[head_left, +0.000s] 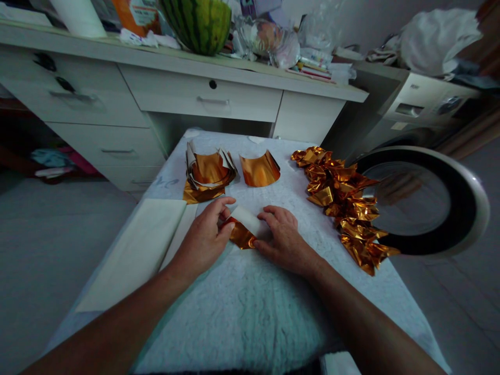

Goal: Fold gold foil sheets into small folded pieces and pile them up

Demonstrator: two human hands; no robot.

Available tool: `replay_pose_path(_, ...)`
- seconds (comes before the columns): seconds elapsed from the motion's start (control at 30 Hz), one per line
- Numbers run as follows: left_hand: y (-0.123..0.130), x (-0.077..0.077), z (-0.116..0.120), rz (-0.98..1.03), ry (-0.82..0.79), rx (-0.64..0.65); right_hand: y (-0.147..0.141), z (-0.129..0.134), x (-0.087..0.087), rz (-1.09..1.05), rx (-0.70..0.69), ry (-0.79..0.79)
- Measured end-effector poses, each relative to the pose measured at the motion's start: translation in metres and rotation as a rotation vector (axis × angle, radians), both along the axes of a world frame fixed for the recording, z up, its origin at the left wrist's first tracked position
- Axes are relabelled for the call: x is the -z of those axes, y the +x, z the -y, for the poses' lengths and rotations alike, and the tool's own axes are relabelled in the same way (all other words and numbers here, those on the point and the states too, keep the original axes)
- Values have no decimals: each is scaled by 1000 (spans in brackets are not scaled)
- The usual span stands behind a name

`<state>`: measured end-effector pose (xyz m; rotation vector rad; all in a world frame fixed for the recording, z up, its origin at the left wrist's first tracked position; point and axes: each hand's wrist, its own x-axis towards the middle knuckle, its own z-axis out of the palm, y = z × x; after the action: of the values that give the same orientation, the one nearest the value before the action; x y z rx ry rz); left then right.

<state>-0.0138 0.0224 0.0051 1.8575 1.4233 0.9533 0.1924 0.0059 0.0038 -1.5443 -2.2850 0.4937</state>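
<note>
Between both hands is a sheet of gold foil paper with a white back, partly folded over so that both sides show. My left hand pinches its left edge between thumb and fingers. On the right edge, my right hand grips with its thumb low and its fingers curled above. Beyond the hands stands a stack of curled gold sheets, and beside it lies a single curved gold sheet. Folded, crinkled gold pieces form a long heap at the right.
White paper lies along the left of the cloth-covered table. Behind are a white drawer cabinet and a watermelon on its counter. An open washing machine door adjoins the table's right side.
</note>
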Motion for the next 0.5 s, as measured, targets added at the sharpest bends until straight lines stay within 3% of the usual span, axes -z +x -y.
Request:
replay_pose_path(0.17, -1, -8, 3, 12, -27, 43, 3, -2, 2, -48, -3, 34)
replay_pose_path(0.3, -2, -4, 3, 61, -52, 55, 5, -5, -2, -113, -8, 58)
replay_pose_path(0.5, 0, 2, 4, 181, -113, 142, 8, -6, -12, -197, 81, -39)
